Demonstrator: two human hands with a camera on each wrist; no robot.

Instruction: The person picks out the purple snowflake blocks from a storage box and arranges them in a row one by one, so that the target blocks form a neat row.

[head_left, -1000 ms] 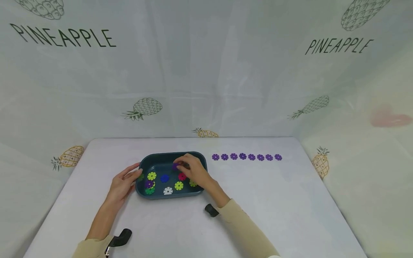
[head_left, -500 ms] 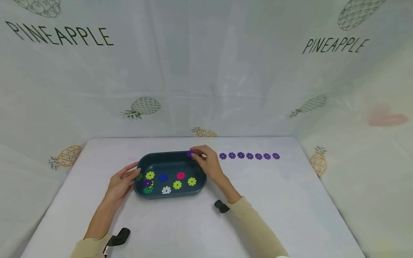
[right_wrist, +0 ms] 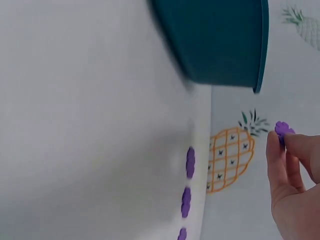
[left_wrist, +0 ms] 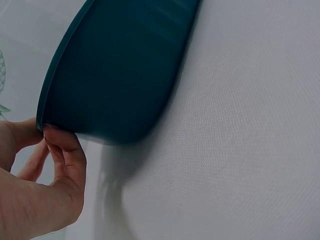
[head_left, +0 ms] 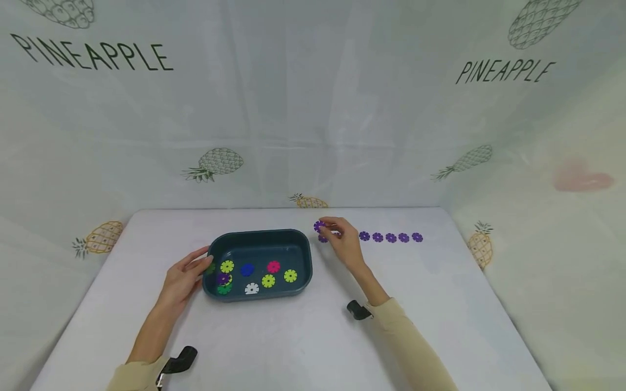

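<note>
My left hand (head_left: pixel 180 283) grips the left end of a dark teal tray (head_left: pixel 266 251); in the left wrist view thumb and fingers pinch its rim (left_wrist: pixel 50 80). Between the thumb and fingers of my right hand (head_left: pixel 348 247) is a purple flower-shaped plastic disc (head_left: pixel 319 226), also visible in the right wrist view (right_wrist: pixel 283 128). It is held above the left end of a row of purple discs (head_left: pixel 390 238) lying on the table right of the tray. My right hand partly hides that row.
Inside the tray lie loose discs: yellow (head_left: pixel 268 281), blue (head_left: pixel 247 270), pink (head_left: pixel 273 266), white (head_left: pixel 251 288), green (head_left: pixel 224 289) and purple (head_left: pixel 223 278). A white table (head_left: pixel 274 347) ends at a pineapple-printed cloth (head_left: pixel 303 108) behind.
My right hand has lifted the purple disc out of the tray and carried it right, past the tray's rim, to the row's left end. The left hand keeps its grip on the tray.
</note>
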